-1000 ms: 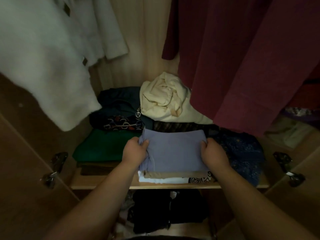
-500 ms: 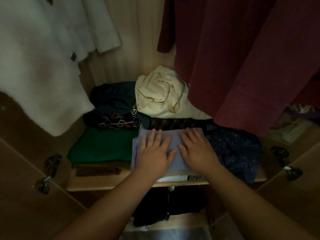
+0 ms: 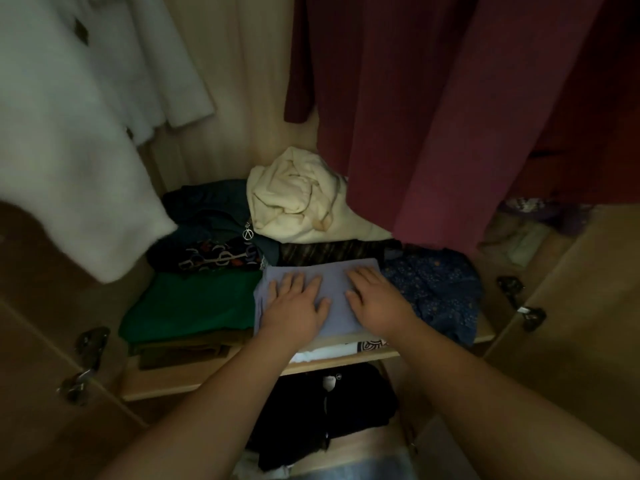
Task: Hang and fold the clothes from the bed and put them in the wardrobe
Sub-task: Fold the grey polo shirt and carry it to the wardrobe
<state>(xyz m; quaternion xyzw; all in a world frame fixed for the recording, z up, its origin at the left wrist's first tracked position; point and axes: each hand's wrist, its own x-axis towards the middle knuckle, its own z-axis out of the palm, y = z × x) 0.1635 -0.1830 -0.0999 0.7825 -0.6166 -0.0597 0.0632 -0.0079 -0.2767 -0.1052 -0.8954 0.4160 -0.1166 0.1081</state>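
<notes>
A folded lilac garment (image 3: 332, 289) lies on top of a small pile on the wardrobe shelf (image 3: 207, 384). My left hand (image 3: 294, 306) presses flat on its left half, fingers spread. My right hand (image 3: 375, 299) lies flat on its right half, fingers pointing towards the back. Under the lilac piece a white folded item with a dark print (image 3: 349, 349) shows at the shelf's front edge.
A green folded pile (image 3: 190, 306) lies left of it, a blue patterned cloth (image 3: 436, 292) right, a cream bundle (image 3: 298, 199) and dark clothes (image 3: 207, 216) behind. A white fluffy coat (image 3: 62, 126) and maroon garments (image 3: 433, 116) hang above. Black clothes (image 3: 332, 407) fill the lower shelf.
My hands let go of the lilac garment's sides and moved onto its top. They now lie slightly further apart than half a second ago, flattening it.
</notes>
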